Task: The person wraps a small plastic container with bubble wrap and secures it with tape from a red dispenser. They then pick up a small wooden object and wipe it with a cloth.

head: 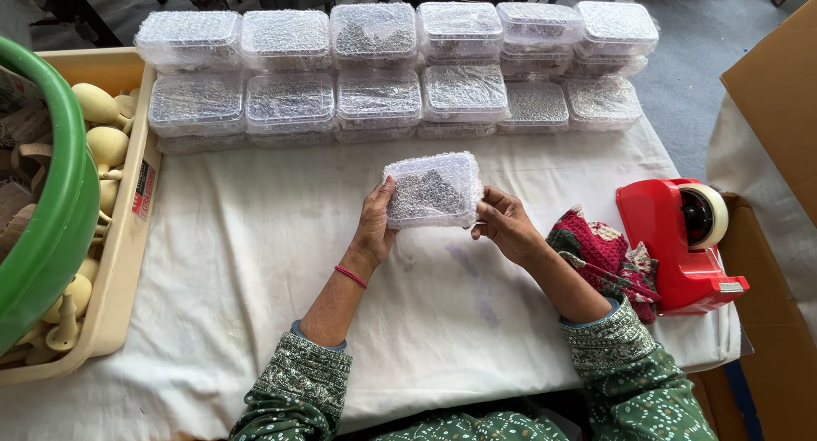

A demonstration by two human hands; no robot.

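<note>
I am holding the small clear plastic box wrapped in bubble film [431, 190], raised over the white-clothed desk [255, 262] left of the red tape dispenser [681, 241], left hand [374, 224] and right hand [504, 224] fingers pinching its short ends, judging it light, stiff, slightly slippery.

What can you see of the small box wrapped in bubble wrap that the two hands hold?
The bubble-wrapped box is a small clear plastic container, rectangular with rounded corners, filled with small grey pieces too fine to identify. Bubble wrap covers it all around. It is held above the white cloth, its broad face tilted toward the camera. The left hand grips its left edge, and the right hand its right edge. It touches nothing else.
</note>
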